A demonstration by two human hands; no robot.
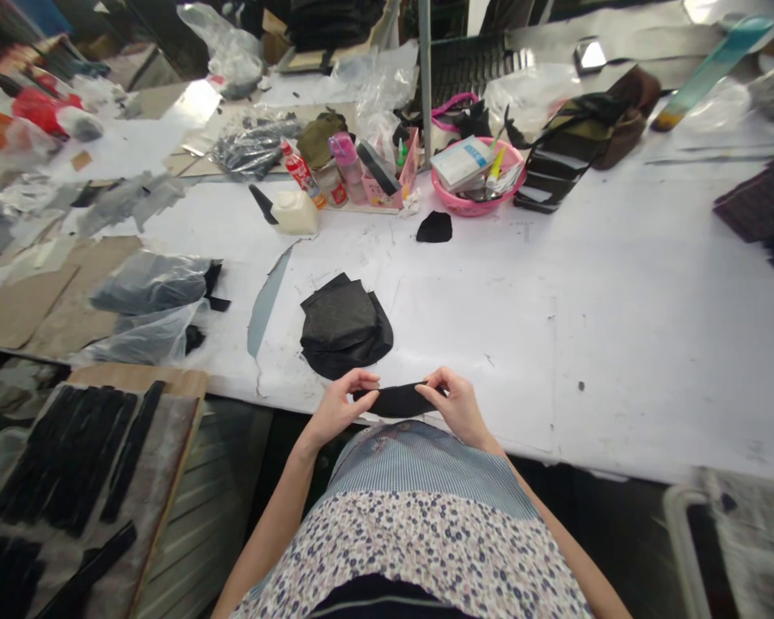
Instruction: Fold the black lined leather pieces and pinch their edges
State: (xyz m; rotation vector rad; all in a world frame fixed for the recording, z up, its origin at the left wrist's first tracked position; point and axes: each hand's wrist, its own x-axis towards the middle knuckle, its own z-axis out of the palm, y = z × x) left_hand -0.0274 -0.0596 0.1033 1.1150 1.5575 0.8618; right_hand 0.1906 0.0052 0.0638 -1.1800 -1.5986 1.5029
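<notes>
A small black piece of fabric or leather [400, 401] is stretched between my two hands at the table's front edge. My left hand [343, 402] pinches its left end between thumb and fingers. At the opposite end, my right hand [452, 402] grips it the same way. Just beyond the hands lies a loose stack of black cut pieces [345, 322] on the white-covered table [477, 318]. A single black piece [434, 227] rests farther back, in front of a pink basket.
The pink basket [477, 205] holds a box and tools. Beside it stand bottles, a pink box [387, 199] and a cream container [295, 213]. Plastic bags with black pieces [151, 284] lie left. A board with black strips [181, 404] stands lower left. A metal pole [425, 86] rises behind.
</notes>
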